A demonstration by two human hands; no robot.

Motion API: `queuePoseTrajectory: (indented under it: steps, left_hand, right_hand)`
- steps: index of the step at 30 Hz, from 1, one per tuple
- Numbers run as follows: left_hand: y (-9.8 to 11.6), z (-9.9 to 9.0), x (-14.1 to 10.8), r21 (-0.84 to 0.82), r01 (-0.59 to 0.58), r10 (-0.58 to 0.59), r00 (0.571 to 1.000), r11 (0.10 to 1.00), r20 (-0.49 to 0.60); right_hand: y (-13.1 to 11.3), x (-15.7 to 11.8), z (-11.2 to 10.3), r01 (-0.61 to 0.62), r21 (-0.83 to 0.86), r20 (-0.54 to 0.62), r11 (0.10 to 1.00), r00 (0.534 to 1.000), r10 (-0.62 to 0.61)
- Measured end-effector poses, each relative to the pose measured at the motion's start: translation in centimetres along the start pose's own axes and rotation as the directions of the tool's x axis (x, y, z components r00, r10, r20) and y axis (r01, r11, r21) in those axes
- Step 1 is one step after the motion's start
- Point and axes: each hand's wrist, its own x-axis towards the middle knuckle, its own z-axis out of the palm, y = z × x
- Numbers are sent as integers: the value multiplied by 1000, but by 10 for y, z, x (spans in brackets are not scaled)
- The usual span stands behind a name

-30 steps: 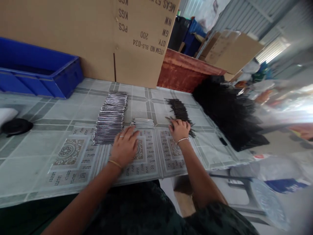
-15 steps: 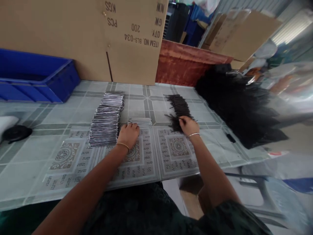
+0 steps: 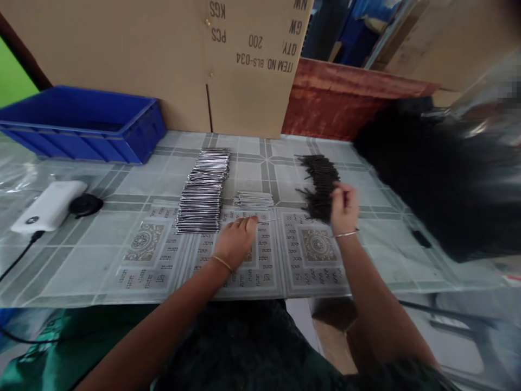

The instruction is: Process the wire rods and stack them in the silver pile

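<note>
My left hand is closed on a thin metal rod that points right over the patterned mat. Just beyond it lies a small row of thin silver rods. To its left is a long stack of ridged metal rods. My right hand has its fingers pinched together at the right edge of a pile of thin black pieces; what they hold is too small to make out.
A blue bin stands at the back left, near a white device with a cable and a round black object. Cardboard rises behind the table. A large black heap lies at the right.
The view has shifted left. My left hand has come back from the small silver row with a rod in its fingers. My right hand has moved from the black pile's near part to its right edge.
</note>
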Motion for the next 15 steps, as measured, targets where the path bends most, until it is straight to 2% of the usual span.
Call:
queuePoseTrajectory:
  steps: [1,2,4,5,6,8,10,15]
  left_hand:
    - [-2,2,-9,-9,8,-8,1000,1000,0]
    - [-6,5,-17,-14,7,-7,1000,1000,-2]
    - [-15,11,-32,-15,-24,24,1000,1000,-9]
    - [-19,14,-37,-11,-38,38,999,999,-11]
    - [-23,17,-40,-9,-48,48,999,999,-10]
    - [-27,21,-43,-6,-42,42,999,999,-15]
    - [-28,22,-43,-6,-15,14,999,1000,-35]
    - [-25,21,-41,-9,-3,2,999,1000,-44]
  right_hand:
    - [-10,-19,6,57,-37,160,998,986,-51]
    - [-20,-38,11,130,-53,346,990,932,-104]
    - [-34,-70,22,218,-46,552,975,819,-157]
    - [-39,-83,27,245,-47,595,968,785,-170]
    - [-42,-91,31,258,-52,606,965,776,-175]
    - [-44,-100,38,264,-52,591,963,785,-183]
    - [-43,-101,42,244,-38,564,969,806,-181]
    - [-44,-101,45,210,-22,554,978,816,-162]
